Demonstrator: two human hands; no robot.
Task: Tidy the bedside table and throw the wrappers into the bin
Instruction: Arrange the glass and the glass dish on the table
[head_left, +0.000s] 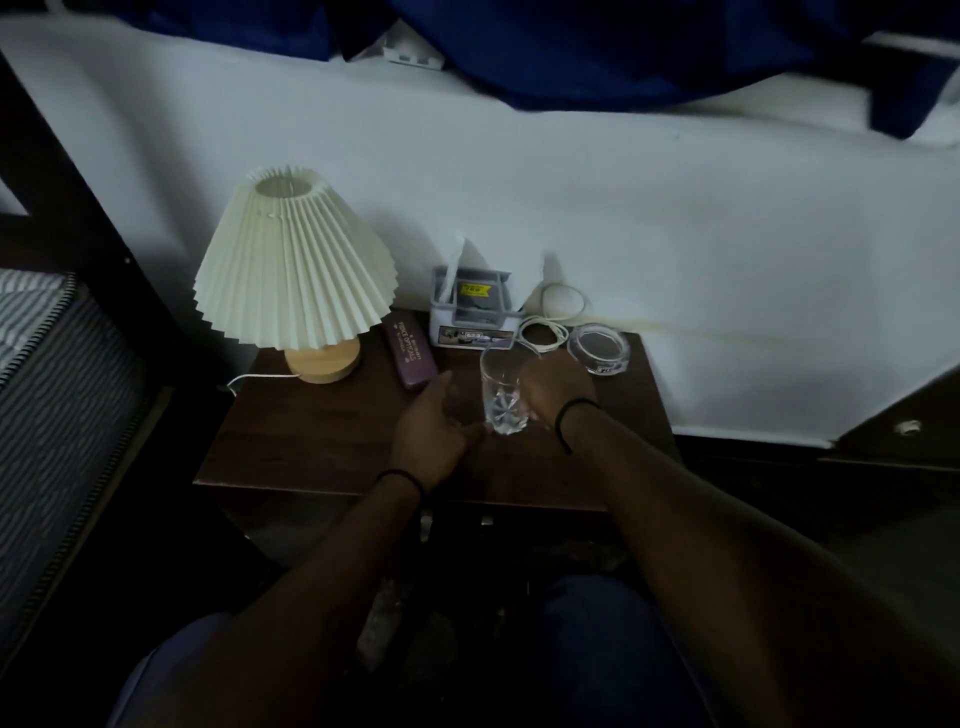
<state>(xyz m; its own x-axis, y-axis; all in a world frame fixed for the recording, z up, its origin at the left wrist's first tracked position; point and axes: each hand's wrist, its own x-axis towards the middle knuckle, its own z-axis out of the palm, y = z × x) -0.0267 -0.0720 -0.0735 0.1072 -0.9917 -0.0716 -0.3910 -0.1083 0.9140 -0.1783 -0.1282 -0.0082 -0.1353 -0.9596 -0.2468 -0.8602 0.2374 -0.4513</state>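
I see a clear glass standing on the dark bedside table. My right hand wraps around the glass from its right side. My left hand lies flat and loose just left of the glass, holding nothing. Behind the glass sits a tissue box. Far left of the glass stands a lamp.

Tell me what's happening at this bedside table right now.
A person is tidying a dark wooden bedside table. Their right hand is wrapped around a clear drinking glass standing upright near the middle, while the left hand rests open beside it. Behind sit a pleated lamp, a purple glasses case, a tissue box, a coiled white cable and a glass ashtray.
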